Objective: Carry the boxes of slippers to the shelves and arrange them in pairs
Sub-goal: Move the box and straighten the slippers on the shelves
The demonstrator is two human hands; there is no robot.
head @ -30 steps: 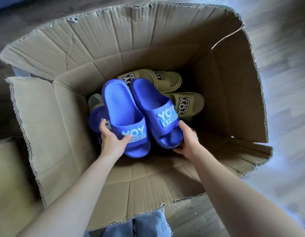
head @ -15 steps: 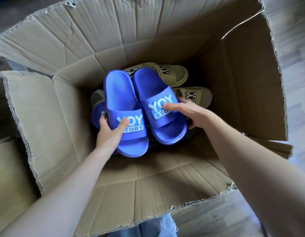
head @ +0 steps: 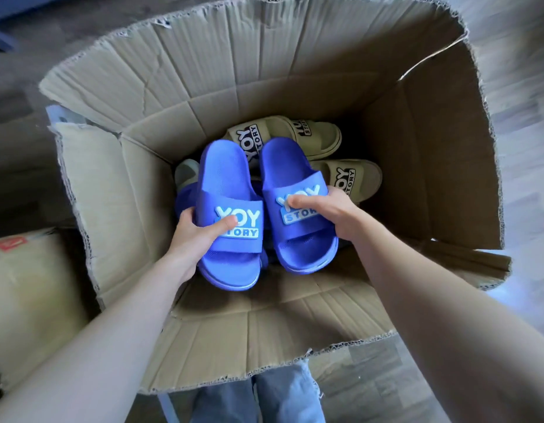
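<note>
Open cardboard box, flaps splayed outward. At its centre are two blue slippers, side by side with toes toward 6 o'clock.
- Left hand grasps the left blue slipper at the strap, thumb across the logo.
- Right hand grasps the right blue slipper at the strap, from 3 o'clock.

Beige slippers lie in the box at 1–2 o'clock of the pair.

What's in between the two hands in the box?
Two slippers, side by side, as the head view shows. The left hand grips the left blue slipper, and the right hand grips the right blue slipper.
</note>
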